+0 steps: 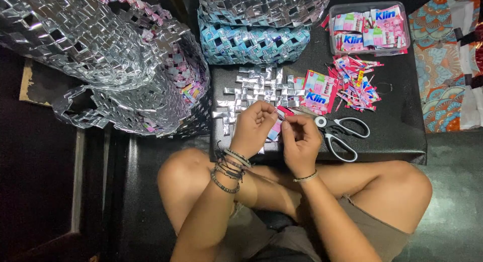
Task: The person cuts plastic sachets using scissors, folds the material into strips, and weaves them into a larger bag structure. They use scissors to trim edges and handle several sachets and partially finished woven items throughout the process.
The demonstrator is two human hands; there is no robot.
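Both hands (279, 131) pinch folded strip (275, 127) — scissors (339, 131) beside.

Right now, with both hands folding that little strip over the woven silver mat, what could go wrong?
The scissors lie right beside the right hand, so a careless move might nick it. The loose folded strips sit in an unsteady pile and could scatter if brushed. The small strip pinched between the right hand and left hand might slip or unfold, and the woven silver mat looks loose at its edges.
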